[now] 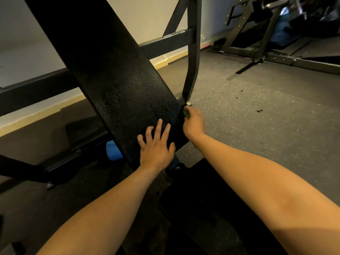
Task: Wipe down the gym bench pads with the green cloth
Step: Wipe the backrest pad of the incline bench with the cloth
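A long black back pad (110, 74) of the gym bench slants from the upper left down to the middle of the view. My left hand (156, 144) lies flat on its lower end, fingers spread. My right hand (194, 122) is curled at the pad's lower right edge and grips the green cloth (186, 112), of which only a small bunched bit shows above the fingers. A second black pad, the seat (193, 208), lies dark between my forearms at the bottom.
The bench's black steel frame (192, 52) rises behind the pad, with a crossbar along the wall. A blue foam roller (114, 150) sits under the pad at left. Speckled rubber flooring (257, 116) spreads to the right. Another machine's frame (266, 43) stands at top right.
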